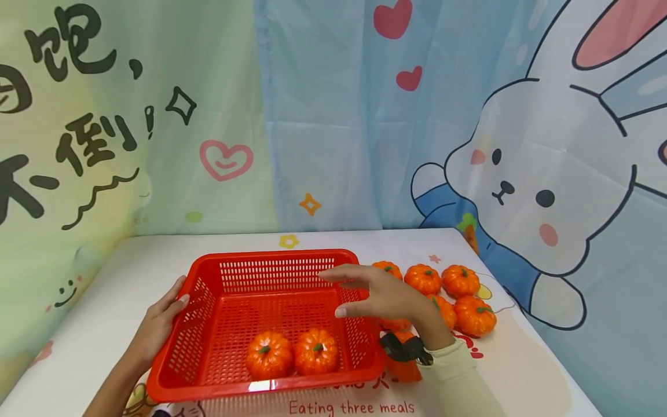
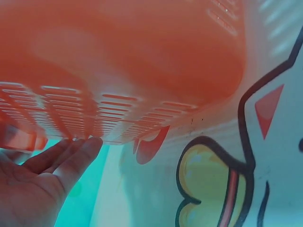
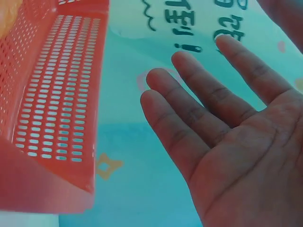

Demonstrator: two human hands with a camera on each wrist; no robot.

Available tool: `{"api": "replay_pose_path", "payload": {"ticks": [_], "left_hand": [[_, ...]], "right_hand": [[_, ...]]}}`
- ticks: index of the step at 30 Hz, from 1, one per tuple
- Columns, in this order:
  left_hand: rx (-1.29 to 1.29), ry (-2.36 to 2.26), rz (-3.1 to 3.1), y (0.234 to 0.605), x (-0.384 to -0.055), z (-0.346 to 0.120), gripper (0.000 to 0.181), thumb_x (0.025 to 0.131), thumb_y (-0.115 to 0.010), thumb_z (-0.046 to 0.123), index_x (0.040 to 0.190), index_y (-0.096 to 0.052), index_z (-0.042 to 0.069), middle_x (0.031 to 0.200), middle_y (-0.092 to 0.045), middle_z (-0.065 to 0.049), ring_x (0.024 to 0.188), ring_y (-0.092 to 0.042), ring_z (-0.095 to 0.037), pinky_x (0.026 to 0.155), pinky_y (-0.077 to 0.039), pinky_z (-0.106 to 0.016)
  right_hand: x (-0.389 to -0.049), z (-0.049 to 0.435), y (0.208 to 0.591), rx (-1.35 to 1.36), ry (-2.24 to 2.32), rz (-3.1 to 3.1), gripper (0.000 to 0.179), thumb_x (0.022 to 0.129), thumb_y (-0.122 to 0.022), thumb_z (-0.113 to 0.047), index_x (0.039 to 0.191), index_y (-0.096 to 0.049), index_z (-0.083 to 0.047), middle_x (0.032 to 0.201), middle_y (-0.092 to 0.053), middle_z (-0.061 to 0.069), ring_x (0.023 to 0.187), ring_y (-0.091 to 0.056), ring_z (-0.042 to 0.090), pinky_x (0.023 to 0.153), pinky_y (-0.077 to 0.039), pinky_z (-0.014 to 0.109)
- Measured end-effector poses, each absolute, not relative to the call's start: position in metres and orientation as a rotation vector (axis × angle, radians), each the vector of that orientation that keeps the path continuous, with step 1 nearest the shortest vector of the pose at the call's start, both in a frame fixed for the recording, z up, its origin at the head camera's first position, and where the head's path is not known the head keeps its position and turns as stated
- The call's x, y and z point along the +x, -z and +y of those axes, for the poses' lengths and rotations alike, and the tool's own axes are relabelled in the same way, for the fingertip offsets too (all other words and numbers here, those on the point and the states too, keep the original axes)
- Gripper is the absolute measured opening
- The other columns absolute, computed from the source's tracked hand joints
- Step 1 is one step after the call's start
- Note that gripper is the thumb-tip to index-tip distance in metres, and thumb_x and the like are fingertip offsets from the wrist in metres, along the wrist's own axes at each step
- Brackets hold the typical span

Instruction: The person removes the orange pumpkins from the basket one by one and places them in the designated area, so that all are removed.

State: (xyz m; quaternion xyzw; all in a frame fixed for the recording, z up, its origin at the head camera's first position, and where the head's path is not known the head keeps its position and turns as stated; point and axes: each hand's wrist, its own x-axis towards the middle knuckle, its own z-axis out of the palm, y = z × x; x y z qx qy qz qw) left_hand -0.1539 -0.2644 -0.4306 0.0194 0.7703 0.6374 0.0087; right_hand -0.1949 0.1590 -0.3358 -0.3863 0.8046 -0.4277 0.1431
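Note:
A red plastic basket (image 1: 281, 313) with slotted walls is in the middle of the head view. Two small orange pumpkins, a left one (image 1: 268, 354) and a right one (image 1: 316, 351), sit inside near its front wall. My left hand (image 1: 156, 324) grips the basket's left side, thumb at the rim; the left wrist view shows its fingers (image 2: 78, 158) against the slotted wall from below. Over the basket's right side hovers my right hand (image 1: 383, 292), fingers spread with nothing in them. In the right wrist view its palm (image 3: 251, 156) faces the camera, apart from the basket wall (image 3: 61, 90).
Several more orange pumpkins (image 1: 461, 281) lie on the table right of the basket, some partly hidden by my right arm. The white table (image 1: 140, 260) carries printed drawings and lettering. Behind it hangs a printed curtain (image 1: 323, 116) with a rabbit and hearts.

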Motion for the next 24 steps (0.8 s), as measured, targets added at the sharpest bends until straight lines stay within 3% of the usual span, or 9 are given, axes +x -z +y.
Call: {"api": "replay_pose_path", "payload": {"ticks": [11,17,24], "left_hand": [[0.069,-2.004,2.398,0.431,-0.155,-0.265,0.061,0.107,-0.037,0.033,0.158,-0.007,0.02,0.145,-0.035,-0.031,0.079,-0.067,-0.026,0.064,-0.059,-0.042],[0.061,-2.01,2.394,0.431,-0.154,-0.265,0.06,0.107,-0.037,0.032,0.158,-0.007,0.02,0.146,-0.033,-0.03,0.079,-0.067,-0.025,0.065,-0.059,-0.041],[0.058,-2.014,2.406,0.432,-0.154,-0.263,0.06,0.107,-0.037,0.033,0.158,-0.009,0.019,0.145,-0.035,-0.031,0.08,-0.068,-0.025,0.065,-0.059,-0.042]], "right_hand": [[-0.222,0.128,0.339,-1.193,1.175,2.219,0.056,0.088,-0.073,-0.03,0.14,-0.055,-0.019,0.141,-0.052,0.001,0.126,-0.05,0.017,0.104,-0.041,0.045],[-0.232,0.113,0.343,-1.174,1.194,2.17,0.053,0.088,-0.074,-0.025,0.137,-0.058,-0.015,0.138,-0.055,-0.001,0.127,-0.05,0.021,0.105,-0.04,0.042],[-0.234,0.095,0.352,-1.215,1.135,2.111,0.054,0.088,-0.074,-0.025,0.138,-0.056,-0.017,0.137,-0.055,-0.002,0.127,-0.049,0.017,0.105,-0.04,0.037]]}}
